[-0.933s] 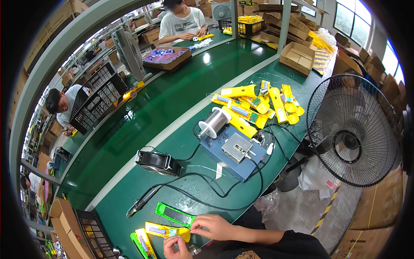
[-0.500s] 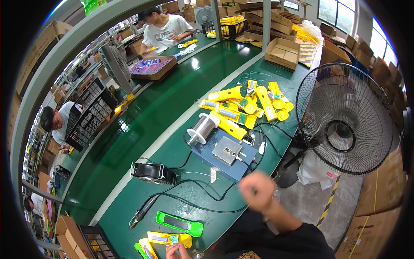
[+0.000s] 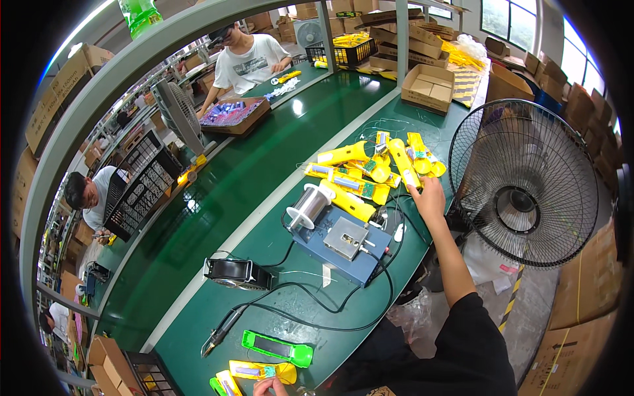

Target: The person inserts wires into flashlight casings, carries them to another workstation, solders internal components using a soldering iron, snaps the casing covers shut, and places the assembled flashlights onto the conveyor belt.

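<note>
My right hand [image 3: 430, 200] reaches to the near edge of a pile of yellow flashlight housings [image 3: 345, 154]. Its thumb and fingers close around the lower end of one long yellow flashlight housing [image 3: 403, 162], which still lies in the pile. At the bottom edge my left hand [image 3: 270, 387], partly cut off, has its fingers bent together beside an open yellow flashlight half [image 3: 286, 373] with a battery and green circuit board; what they pinch is hidden. Just above lies a green flashlight shell [image 3: 277, 348].
A blue soldering station [image 3: 340, 245] carries a solder spool [image 3: 310, 206]. Its cable loops to a soldering iron [image 3: 223, 331]. A small black fan [image 3: 238, 272] stands left, a big floor fan [image 3: 525, 188] right. Across the green belt [image 3: 264, 155] a co-worker [image 3: 244, 63] reaches into a box [image 3: 234, 117].
My right hand has moved up and away from near my body to the yellow pile. My left hand stays beside the yellow half. The far co-worker's arm now extends to the box.
</note>
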`<state>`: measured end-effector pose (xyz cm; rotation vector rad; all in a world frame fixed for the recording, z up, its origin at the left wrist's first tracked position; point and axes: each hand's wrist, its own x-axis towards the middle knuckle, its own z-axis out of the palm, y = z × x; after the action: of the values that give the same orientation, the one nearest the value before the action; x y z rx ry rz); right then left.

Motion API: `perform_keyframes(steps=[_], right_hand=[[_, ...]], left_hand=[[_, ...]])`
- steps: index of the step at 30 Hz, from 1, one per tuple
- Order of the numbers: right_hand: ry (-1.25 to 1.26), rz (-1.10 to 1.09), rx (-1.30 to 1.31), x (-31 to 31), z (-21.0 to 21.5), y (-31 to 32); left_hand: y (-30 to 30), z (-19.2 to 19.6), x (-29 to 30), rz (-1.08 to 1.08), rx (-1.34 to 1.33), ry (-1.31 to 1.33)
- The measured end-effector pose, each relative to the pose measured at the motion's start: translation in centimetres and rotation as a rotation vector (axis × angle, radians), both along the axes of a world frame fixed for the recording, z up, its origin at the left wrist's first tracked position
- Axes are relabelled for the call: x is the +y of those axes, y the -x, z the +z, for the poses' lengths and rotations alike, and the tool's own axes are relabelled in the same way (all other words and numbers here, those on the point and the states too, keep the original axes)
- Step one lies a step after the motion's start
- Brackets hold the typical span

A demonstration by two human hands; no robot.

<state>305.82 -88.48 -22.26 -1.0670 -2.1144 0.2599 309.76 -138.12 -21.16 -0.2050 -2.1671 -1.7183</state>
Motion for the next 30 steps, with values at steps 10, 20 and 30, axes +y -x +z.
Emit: perform_keyframes(steps=[10,20,30], right_hand=[[-0.303,0.1,-0.007,-0.8,-0.7,0.8],[-0.433,0.293,-0.167,-0.9,-1.6,1.1],[-0.329,0.359,-0.195,-1.3,-1.0,0.3]], left_hand=[[0.2,-0.4,0.0,0.058,-0.046,0.026],[0.3,0.0,0.4,0.063,-0.043,0.097],[0.3,-0.4,0.3,0.01,-0.042,0.078]])
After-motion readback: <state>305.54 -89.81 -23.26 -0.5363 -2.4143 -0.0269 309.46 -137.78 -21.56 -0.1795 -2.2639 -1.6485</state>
